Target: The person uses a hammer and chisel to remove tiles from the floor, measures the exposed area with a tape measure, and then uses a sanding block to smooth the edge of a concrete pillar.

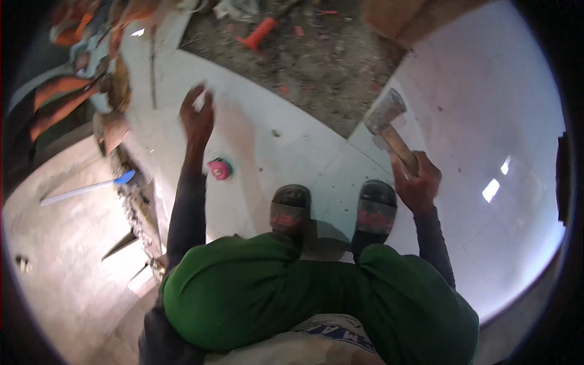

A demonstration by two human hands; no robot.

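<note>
My right hand (418,185) grips the wooden handle of a hammer (387,115), whose worn grey metal head is held up over the white tiles near the corner of the bare patch. On the left, my left hand (198,118) is raised above the tiled floor (292,146) with its thumb and fingers curved apart. Nothing shows between them, though the fingertips are slightly blurred. A small pink tape measure (220,169) lies on the floor just nearer to me than that hand.
Past my sandalled feet (292,207) lies a patch of rough grey mortar (310,85) bordered by tile edges, with a red-orange plastic piece (258,35) on it. A broken, rubble-lined edge (137,213) and a blue-ended stick (85,190) are at left. Brown cardboard (420,18) stands far right.
</note>
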